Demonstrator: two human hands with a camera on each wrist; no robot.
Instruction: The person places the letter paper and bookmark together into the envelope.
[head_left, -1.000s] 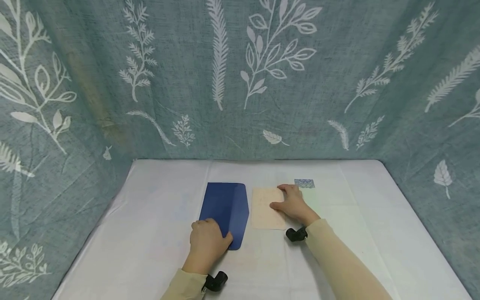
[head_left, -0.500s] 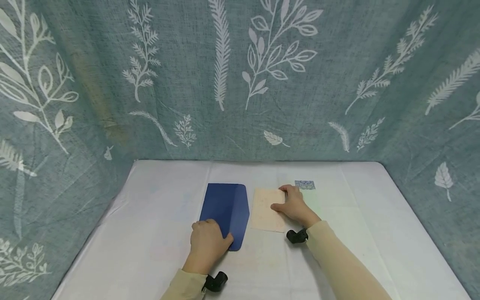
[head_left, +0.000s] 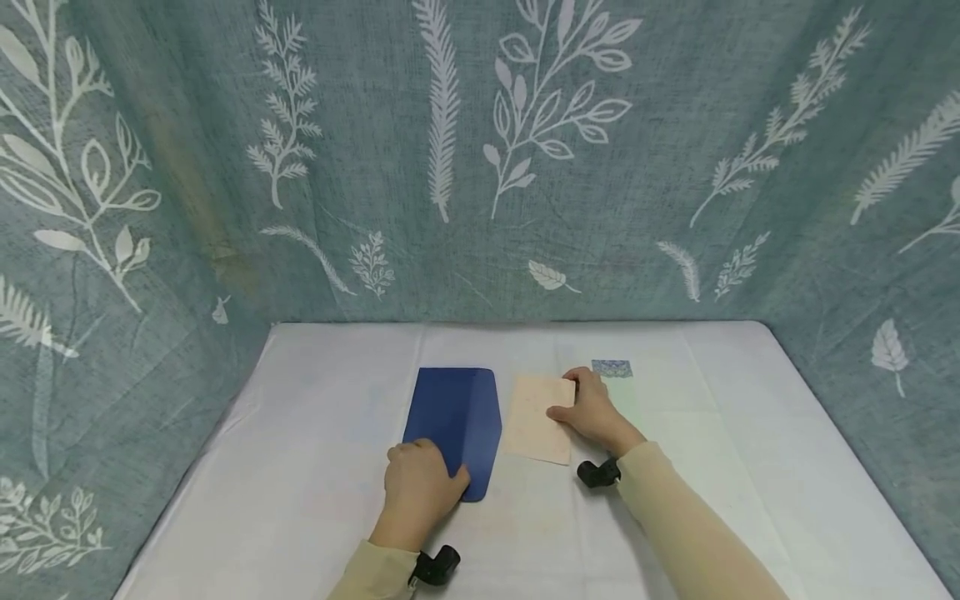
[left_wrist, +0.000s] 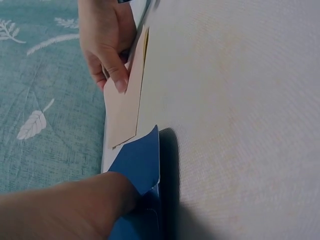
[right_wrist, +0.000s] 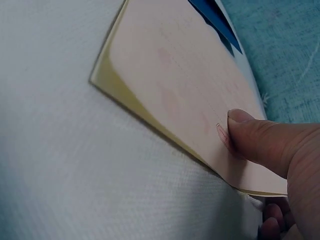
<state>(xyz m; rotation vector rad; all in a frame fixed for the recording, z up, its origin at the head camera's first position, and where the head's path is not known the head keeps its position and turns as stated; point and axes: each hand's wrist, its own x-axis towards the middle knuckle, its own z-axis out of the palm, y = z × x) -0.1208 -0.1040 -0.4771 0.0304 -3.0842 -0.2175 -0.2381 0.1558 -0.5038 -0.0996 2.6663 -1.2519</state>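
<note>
A blue envelope (head_left: 448, 408), its flap opened out to the right, lies on the white cloth left of centre. My left hand (head_left: 422, 492) grips its near end, thumb over the right side; in the left wrist view the envelope's mouth edge (left_wrist: 145, 155) stands a little off the cloth. To its right is a pale peach folded paper (head_left: 536, 417). My right hand (head_left: 594, 412) pinches its right edge, with the thumb (right_wrist: 255, 137) on top and the other fingers mostly hidden underneath. In the right wrist view the paper's layers (right_wrist: 130, 97) part slightly, showing a yellowish inside.
Behind my right hand lies a small blue-patterned piece (head_left: 612, 368), a pale green area beside it. A white cloth (head_left: 300, 467) covers the table. Green leaf-print curtains (head_left: 465, 167) hang along the back and sides. Each wrist wears a small black camera (head_left: 597, 473).
The peach paper has turned slightly, and its near end now slants. My right hand has shifted a little to the right with it. My left hand keeps its grip on the envelope.
</note>
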